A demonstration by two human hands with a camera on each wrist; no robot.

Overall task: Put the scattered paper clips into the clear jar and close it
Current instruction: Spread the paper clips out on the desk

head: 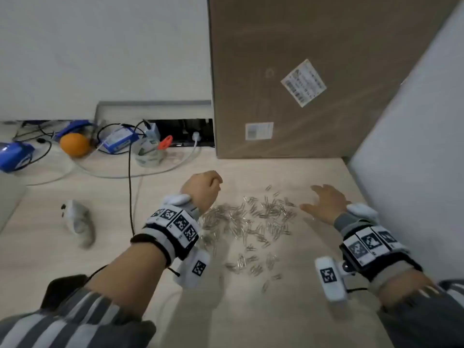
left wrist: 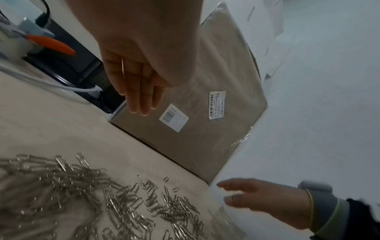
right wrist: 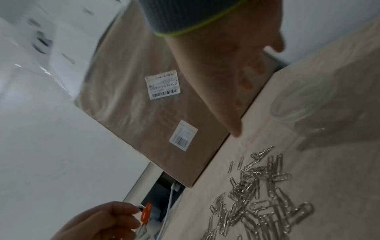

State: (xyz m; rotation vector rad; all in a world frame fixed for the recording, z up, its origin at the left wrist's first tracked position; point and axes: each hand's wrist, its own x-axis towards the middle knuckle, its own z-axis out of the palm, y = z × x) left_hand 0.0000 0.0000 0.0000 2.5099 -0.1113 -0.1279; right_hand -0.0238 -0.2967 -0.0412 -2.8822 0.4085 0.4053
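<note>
Several silver paper clips lie scattered in a loose heap on the pale wooden table. My left hand hovers over the heap's left far edge. Its fingers hang straight and hold nothing. My right hand hovers at the heap's right side with its fingers spread and nothing in them. A blurred clear jar stands on the table just beside the right hand, seen also in the left wrist view as a faint clear jar below that hand. No lid is visible.
A tall cardboard box stands right behind the clips, and a white panel closes the right side. At the back left are an orange, a tape roll, blue boxes and cables. A grey object lies at left.
</note>
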